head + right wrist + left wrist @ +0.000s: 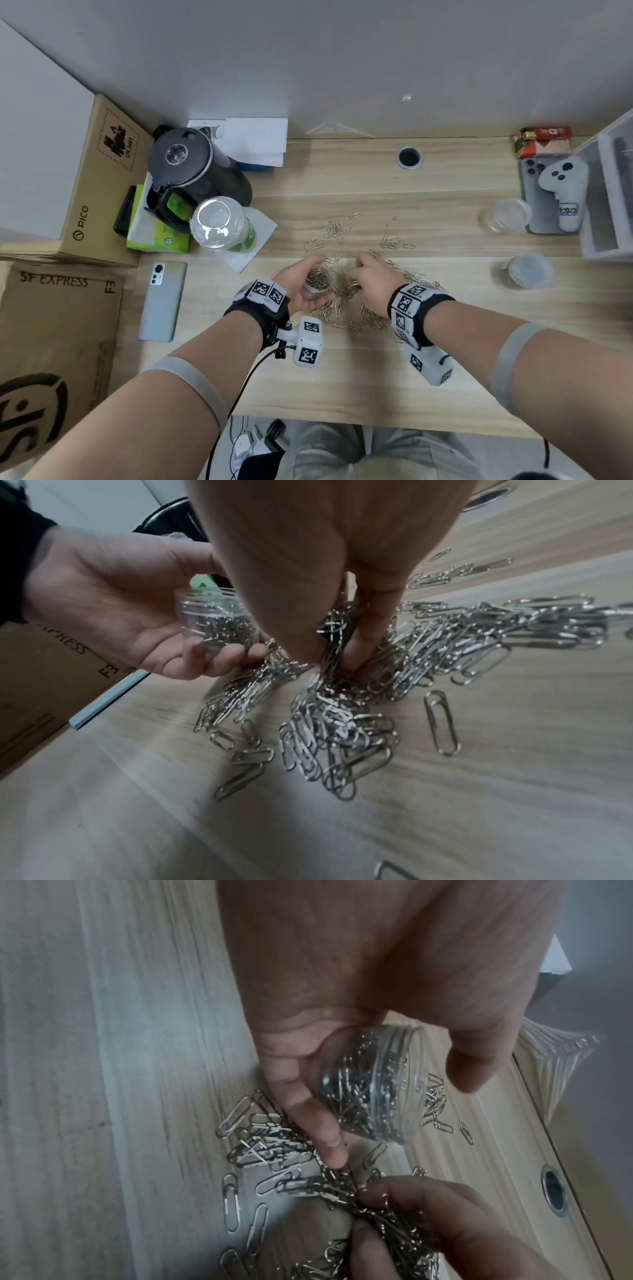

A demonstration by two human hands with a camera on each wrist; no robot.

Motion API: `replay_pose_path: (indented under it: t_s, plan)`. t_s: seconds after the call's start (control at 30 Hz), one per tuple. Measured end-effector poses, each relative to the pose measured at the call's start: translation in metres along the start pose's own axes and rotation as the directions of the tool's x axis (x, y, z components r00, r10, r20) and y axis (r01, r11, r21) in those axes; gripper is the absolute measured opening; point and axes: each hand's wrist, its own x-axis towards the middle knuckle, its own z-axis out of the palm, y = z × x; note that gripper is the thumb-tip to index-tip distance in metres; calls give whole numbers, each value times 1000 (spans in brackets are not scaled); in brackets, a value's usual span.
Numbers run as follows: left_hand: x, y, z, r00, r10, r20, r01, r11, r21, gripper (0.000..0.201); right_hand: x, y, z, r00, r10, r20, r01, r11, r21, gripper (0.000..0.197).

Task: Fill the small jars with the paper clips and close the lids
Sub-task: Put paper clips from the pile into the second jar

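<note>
While both hands work at the middle of the desk, things lie as follows.

Desk [445, 377]: wooden, with loose paper clips [371, 317] strewn over its middle; more lie scattered farther back.

Cardboard boxes [99, 192]: stacked at the left edge, shut.

Kettle [195, 164]: back left, lid on; what is inside cannot be told.

Plastic cup [219, 224]: just in front of the kettle, domed clear lid on.

Capped jars: two at the right; the nearer one [525, 270] holds clips under its lid, the farther one [507, 216] looks clear.

Open jar [317, 281]: lidless, largely filled with clips, held above the desk beside the pile.

Left hand [303, 284]: palm up, fingers and thumb curled round the open jar.

Right hand [371, 277]: fingertips [356, 653] dug down into the pile, pinching a bunch of clips, just right of the jar.
</note>
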Motion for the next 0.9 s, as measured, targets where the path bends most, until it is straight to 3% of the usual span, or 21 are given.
replay_pose_path:
  t_s: [0.07, 0.2, 0.37, 0.47, 0.57, 0.8, 0.9]
  plan:
    - [0, 1, 3, 1000, -15, 3, 15, 1000, -20, 46, 3, 1, -3, 1000, 24, 8, -24, 1000, -7, 35]
    - [-1, 4, 8, 998, -47, 35, 50, 997, -65, 60, 5, 6, -14, 997, 78, 10, -78, 995, 57, 35]
    - [-5, 9, 17, 998, -43, 45, 45, 998, -54, 61, 4, 12, -31, 986, 137, -90, -125, 984, 125, 24]
    - [-5, 10, 22, 999, -25, 24, 27, 998, -56, 58, 3, 10, -44, 978, 163, -129, -127, 959, 253, 23]
    - [-5, 10, 28, 1000, -5, 13, 6, 999, -45, 56, 2, 1, -50, 985, 130, -115, -87, 943, 321, 31]
    - [-8, 8, 45, 999, 24, 28, -22, 999, -39, 45, -1, -22, -40, 990, 25, -141, 16, 959, 283, 28]
    - [-10, 6, 45, 999, 33, 16, -33, 999, -34, 30, -4, -24, -40, 990, 2, -138, 37, 958, 284, 32]
